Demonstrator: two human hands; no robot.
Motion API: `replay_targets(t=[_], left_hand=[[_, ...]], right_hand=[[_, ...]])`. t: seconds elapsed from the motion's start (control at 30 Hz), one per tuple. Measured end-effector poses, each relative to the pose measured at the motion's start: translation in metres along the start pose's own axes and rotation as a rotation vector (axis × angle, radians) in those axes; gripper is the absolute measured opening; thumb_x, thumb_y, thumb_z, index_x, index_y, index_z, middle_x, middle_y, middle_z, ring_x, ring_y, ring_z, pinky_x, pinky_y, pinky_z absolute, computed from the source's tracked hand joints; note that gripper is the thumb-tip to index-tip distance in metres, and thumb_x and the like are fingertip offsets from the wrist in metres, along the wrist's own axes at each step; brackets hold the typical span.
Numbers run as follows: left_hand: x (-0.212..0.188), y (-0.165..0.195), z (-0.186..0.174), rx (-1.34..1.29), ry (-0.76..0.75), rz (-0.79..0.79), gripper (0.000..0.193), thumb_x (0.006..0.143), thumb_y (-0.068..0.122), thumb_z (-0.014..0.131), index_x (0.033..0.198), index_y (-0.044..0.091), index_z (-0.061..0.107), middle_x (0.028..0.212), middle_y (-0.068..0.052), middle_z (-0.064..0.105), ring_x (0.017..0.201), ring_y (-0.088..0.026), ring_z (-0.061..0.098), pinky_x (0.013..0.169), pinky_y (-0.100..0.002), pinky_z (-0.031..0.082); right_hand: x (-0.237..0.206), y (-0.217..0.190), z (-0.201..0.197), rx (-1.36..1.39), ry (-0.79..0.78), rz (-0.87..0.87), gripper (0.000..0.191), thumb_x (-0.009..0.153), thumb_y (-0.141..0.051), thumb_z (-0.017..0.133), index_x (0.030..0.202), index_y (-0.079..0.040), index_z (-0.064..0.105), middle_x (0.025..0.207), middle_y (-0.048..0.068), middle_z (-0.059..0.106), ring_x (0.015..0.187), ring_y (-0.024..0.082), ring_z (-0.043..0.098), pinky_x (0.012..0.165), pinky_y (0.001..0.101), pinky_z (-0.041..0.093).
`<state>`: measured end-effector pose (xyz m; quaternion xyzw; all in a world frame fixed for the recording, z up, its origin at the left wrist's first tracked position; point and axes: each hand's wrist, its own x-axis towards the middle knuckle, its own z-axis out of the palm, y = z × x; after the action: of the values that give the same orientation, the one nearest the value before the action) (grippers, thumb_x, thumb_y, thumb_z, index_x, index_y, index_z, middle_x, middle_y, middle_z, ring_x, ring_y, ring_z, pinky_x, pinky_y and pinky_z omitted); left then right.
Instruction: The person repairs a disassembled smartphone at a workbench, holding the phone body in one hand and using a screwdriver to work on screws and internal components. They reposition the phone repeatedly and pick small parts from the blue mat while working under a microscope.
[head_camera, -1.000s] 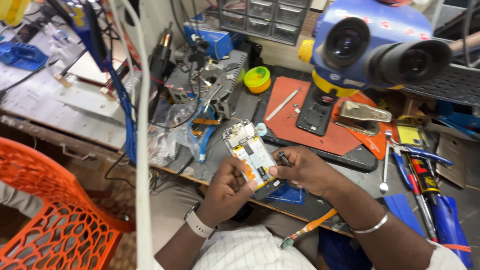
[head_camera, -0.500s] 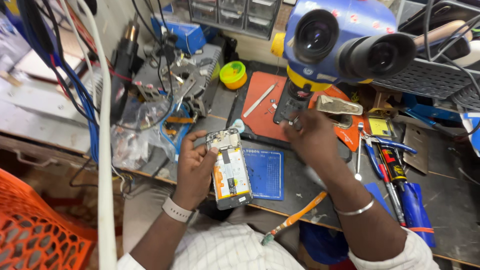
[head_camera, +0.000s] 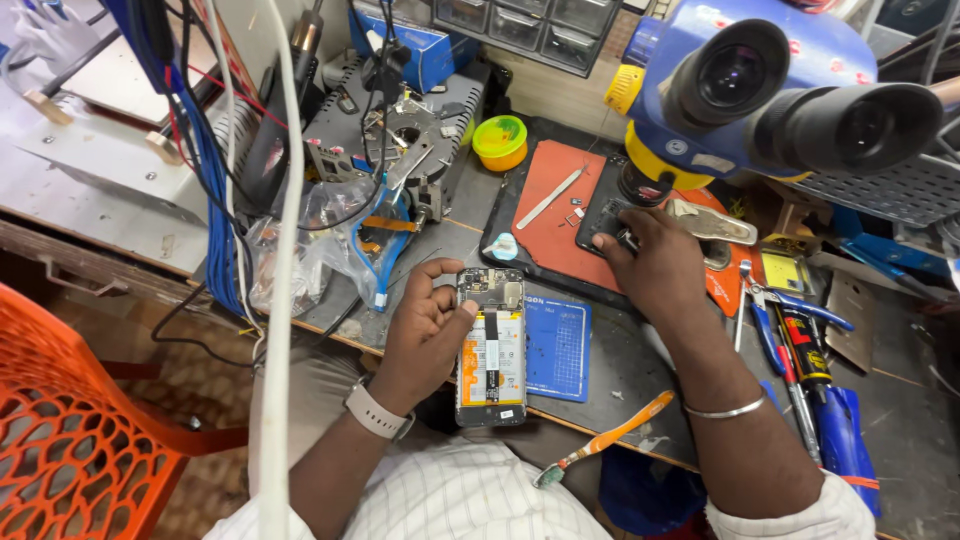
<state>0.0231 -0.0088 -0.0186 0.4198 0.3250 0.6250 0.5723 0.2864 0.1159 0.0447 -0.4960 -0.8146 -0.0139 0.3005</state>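
Left hand (head_camera: 425, 330): fingers (head_camera: 440, 300) curled on the left edge of an opened phone (head_camera: 491, 345), held over the bench (head_camera: 640, 370) edge. Right hand (head_camera: 655, 262): fingertips pressing small parts on the red mat (head_camera: 560, 215); grip unclear. Phone judged light, stiff, fragile inside; hold by side edges only.

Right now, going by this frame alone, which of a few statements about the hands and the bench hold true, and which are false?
1. The left hand holds an opened phone. True.
2. The right hand grips the orange-handled brush. False: the brush lies untouched at the bench edge; that hand reaches under the microscope.
3. A yellow-green round container sits beside the red mat. True.
4. The opened phone lies under the microscope. False: it is near the blue mat.
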Motion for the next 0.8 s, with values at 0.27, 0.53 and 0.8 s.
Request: replay_targets(t=[0.27, 0.53, 0.8], left_hand=[[0.001, 0.000, 0.000, -0.016, -0.009, 0.005, 0.046, 0.099, -0.004, 0.053, 0.140, 0.006, 0.036, 0.101, -0.011, 0.067, 0.085, -0.007, 0.067, 0.072, -0.022, 0.055], [0.000, -0.001, -0.001, 0.028, 0.001, 0.007, 0.047, 0.099, -0.003, 0.054, 0.141, 0.006, 0.036, 0.098, -0.011, 0.066, 0.083, -0.008, 0.067, 0.071, -0.023, 0.054], [0.000, 0.000, 0.000, -0.028, 0.000, -0.015, 0.045, 0.099, -0.002, 0.053, 0.140, 0.006, 0.035, 0.101, -0.013, 0.067, 0.085, -0.009, 0.069, 0.072, -0.025, 0.057]], right_hand=[[0.012, 0.009, -0.003, 0.041, -0.111, 0.075, 0.050, 0.076, -0.030, 0.089, 0.111, 0.002, 0.072, 0.097, 0.021, 0.071, 0.083, 0.035, 0.071, 0.072, 0.0441, 0.056], [0.012, 0.010, 0.001, 0.065, -0.060, 0.065, 0.044, 0.074, -0.021, 0.093, 0.106, 0.001, 0.072, 0.096, 0.017, 0.066, 0.080, 0.034, 0.067, 0.070, 0.0426, 0.054], [0.004, 0.013, -0.019, 0.093, -0.057, 0.083, 0.049, 0.072, -0.009, 0.087, 0.116, -0.003, 0.067, 0.097, 0.018, 0.069, 0.085, 0.032, 0.069, 0.072, 0.0421, 0.055]])
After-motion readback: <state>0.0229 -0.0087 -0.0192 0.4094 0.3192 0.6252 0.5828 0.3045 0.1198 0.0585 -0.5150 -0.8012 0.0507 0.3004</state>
